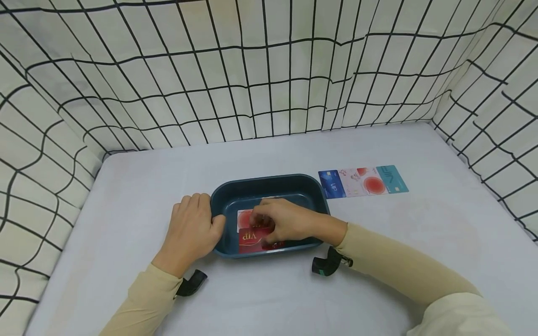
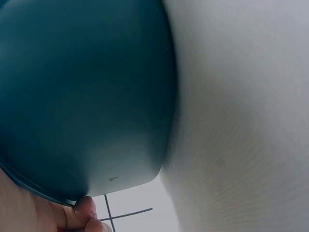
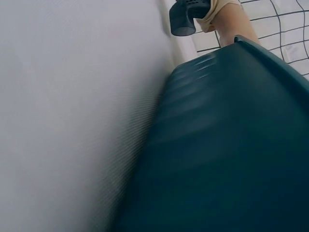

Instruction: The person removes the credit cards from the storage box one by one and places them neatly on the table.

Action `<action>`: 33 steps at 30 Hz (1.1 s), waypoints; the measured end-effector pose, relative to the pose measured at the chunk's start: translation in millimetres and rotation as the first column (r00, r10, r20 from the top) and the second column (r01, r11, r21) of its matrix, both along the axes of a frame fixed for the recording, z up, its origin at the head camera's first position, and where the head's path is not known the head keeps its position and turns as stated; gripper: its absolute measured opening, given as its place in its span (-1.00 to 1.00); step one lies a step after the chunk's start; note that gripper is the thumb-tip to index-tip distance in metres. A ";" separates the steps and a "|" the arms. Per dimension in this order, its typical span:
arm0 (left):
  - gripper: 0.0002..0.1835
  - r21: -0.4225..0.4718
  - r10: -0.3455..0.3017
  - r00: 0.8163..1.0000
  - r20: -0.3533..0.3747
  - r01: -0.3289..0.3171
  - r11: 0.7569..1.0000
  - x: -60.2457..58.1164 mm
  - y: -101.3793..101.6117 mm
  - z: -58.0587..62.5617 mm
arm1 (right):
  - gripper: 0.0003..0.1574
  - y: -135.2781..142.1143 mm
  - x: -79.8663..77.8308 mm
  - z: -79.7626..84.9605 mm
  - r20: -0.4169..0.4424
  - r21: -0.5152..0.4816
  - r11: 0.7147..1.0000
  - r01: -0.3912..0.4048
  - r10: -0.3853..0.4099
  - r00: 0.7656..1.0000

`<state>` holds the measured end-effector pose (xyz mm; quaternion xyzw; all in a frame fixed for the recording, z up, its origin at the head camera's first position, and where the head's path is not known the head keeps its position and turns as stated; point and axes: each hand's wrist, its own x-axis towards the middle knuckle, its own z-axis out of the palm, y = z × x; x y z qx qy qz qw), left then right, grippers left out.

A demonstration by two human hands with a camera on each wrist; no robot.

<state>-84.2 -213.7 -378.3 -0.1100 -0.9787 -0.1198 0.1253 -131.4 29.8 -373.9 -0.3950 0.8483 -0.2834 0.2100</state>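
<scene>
A dark teal plastic tray (image 1: 269, 180) rests on the white surface. My left hand (image 1: 191, 228) grips its left rim, thumb over the edge; the left wrist view shows fingertips (image 2: 86, 207) at the rim. My right hand (image 1: 290, 219) reaches into the tray, fingers bent above the cards and thumb low over a red VIP card (image 1: 249, 240). Whether it pinches a card is hard to see. Behind the red card lies a white card with a red circle (image 1: 243, 220), partly hidden by the fingers. The right wrist view shows the tray's outer wall (image 3: 217, 135), not the right hand.
Right of the tray, a row of cards lies flat: a blue VIP card (image 1: 332, 184), a pale card with red circles (image 1: 370, 182) and a teal card (image 1: 392, 179). Black netting (image 1: 290, 84) over white walls encloses the back and sides. Dark wrist cameras (image 1: 192, 283) sit under both wrists.
</scene>
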 end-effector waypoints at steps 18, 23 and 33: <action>-0.80 0.001 0.005 1.000 -0.002 -0.005 1.000 0.0 -0.1 -1.2 | -0.47 -1.0 1.0 -6.5 -0.007 0.044 0.999 0.002 -0.002 1.000; -0.78 0.000 0.005 1.000 0.010 -0.005 1.000 0.7 -0.1 -0.3 | -0.49 -1.6 1.5 -5.8 0.007 0.050 0.999 0.018 -0.018 1.000; -0.79 0.005 0.003 1.000 0.009 -0.003 1.000 0.3 -0.1 0.4 | -0.41 -2.1 0.8 -6.6 0.011 0.050 0.999 -0.007 0.007 1.000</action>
